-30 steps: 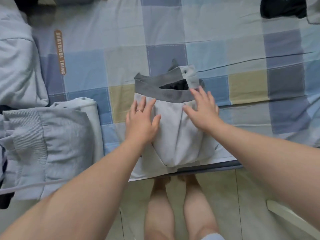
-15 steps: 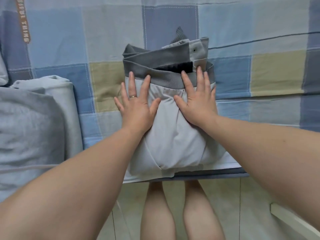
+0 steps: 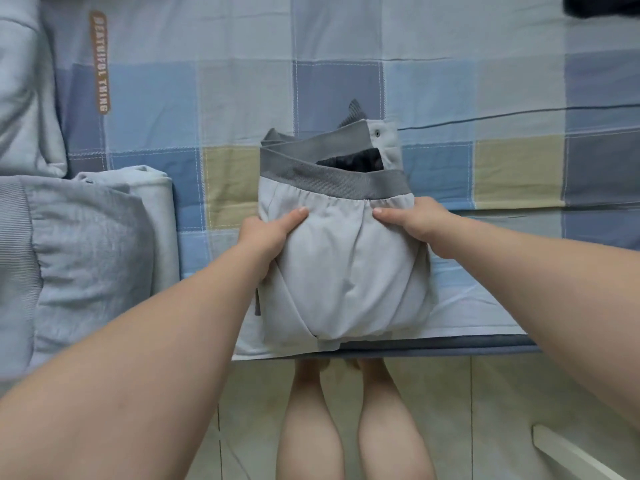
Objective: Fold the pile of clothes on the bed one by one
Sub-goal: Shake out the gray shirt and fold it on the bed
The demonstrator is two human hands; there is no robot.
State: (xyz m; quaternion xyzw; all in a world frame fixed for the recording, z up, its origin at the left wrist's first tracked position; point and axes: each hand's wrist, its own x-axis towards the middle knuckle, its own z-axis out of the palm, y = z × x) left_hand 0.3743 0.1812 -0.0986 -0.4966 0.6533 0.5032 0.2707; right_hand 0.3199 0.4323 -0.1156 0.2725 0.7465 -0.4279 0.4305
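Note:
A folded light-grey garment (image 3: 349, 271) with a dark-grey ribbed waistband lies at the near edge of the bed (image 3: 242, 98), which has a checked blue, grey and yellow sheet. My left hand (image 3: 268, 233) grips the garment's left side, thumb on top and fingers tucked under it. My right hand (image 3: 412, 223) grips the right side the same way. The bundle looks slightly raised between both hands. A dark lining shows inside the waistband opening.
A folded grey-blue garment (image 3: 86, 244) lies on the bed to the left, with pale fabric (image 3: 24, 98) behind it. A dark garment (image 3: 602, 5) sits at the far right corner. My bare legs stand on tiled floor below the bed edge.
Both hands were pressing flat on top of the folded garment. They have slid out to its sides and closed around its edges.

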